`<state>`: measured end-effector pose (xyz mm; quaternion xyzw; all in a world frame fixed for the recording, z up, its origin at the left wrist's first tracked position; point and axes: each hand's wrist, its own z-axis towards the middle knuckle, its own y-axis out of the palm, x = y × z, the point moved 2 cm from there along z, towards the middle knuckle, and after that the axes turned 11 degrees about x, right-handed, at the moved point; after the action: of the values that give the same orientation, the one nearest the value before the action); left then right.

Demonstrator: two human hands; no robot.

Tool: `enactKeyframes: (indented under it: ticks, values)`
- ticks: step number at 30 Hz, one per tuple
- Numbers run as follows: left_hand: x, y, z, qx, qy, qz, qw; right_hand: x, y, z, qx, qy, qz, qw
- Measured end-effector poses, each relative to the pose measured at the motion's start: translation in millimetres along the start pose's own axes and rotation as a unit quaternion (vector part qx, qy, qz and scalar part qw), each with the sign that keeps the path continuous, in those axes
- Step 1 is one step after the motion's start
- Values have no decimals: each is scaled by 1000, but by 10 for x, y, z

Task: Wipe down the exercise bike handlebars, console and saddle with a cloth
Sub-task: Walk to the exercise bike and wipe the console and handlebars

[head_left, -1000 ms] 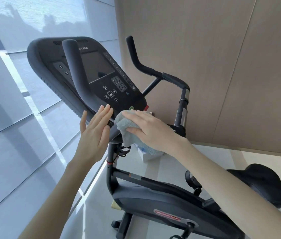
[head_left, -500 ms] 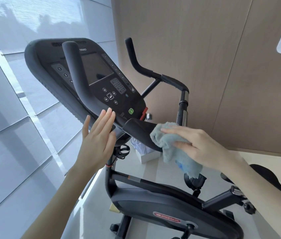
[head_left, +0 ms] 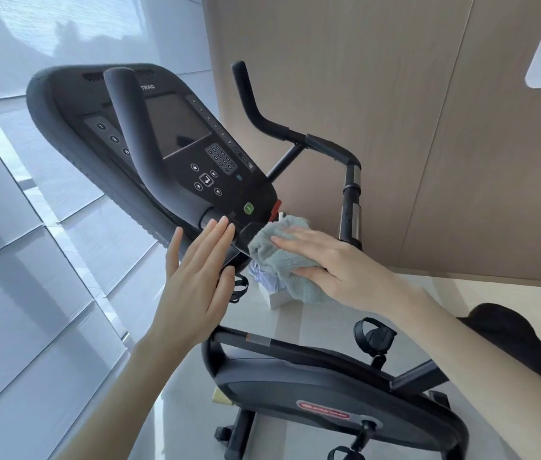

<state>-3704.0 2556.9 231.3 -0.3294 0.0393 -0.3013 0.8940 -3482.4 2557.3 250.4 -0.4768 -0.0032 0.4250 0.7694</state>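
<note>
Black exercise-bike console (head_left: 176,137) upper left, tilted. Left hand (head_left: 196,280) flat, fingers straight, at base of curved black handlebar (head_left: 136,134), likely steadying. Fluffy grey-green cloth (head_left: 279,260) below console edge, pressed there by right hand (head_left: 345,263), thumb pinching it for wiping. Black saddle (head_left: 511,336) far right, untouched.

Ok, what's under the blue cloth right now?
The right hand presses the cloth onto a dark bar below the console. Only the bar's end nearest the left hand shows; the rest is covered.

Pale floor (head_left: 511,290), exercise bike (head_left: 295,390), white box (head_left: 277,298)
</note>
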Motion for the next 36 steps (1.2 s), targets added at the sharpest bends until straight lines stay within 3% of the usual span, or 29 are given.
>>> enactKeyframes:
  ticks: [5, 11, 17, 20, 27, 32, 36]
  values:
    - [29, 63, -6, 6, -2, 15, 1000, 200, -274, -325, -23, 7, 26, 999]
    - [105, 80, -9, 13, -30, 48, 998, 246, -380, 217, 22, -31, 144, 989]
    - [249, 23, -34, 43, -102, 92, 990, 264, 43, 766, -128, -12, 183, 975]
    - [344, 4, -31, 47, -117, 104, 987, 398, 77, 738, -151, -4, 154, 976]
    - [541, 42, -72, 27, -89, 117, 989, 546, -77, 499, -115, -61, 104, 986]
    - [543, 101, -98, 29, -95, 129, 987, 680, -212, 292, -59, -133, 1, 989]
    - [496, 102, -124, 23, -80, 132, 988, 728, -280, 138, -42, -164, 30, 985]
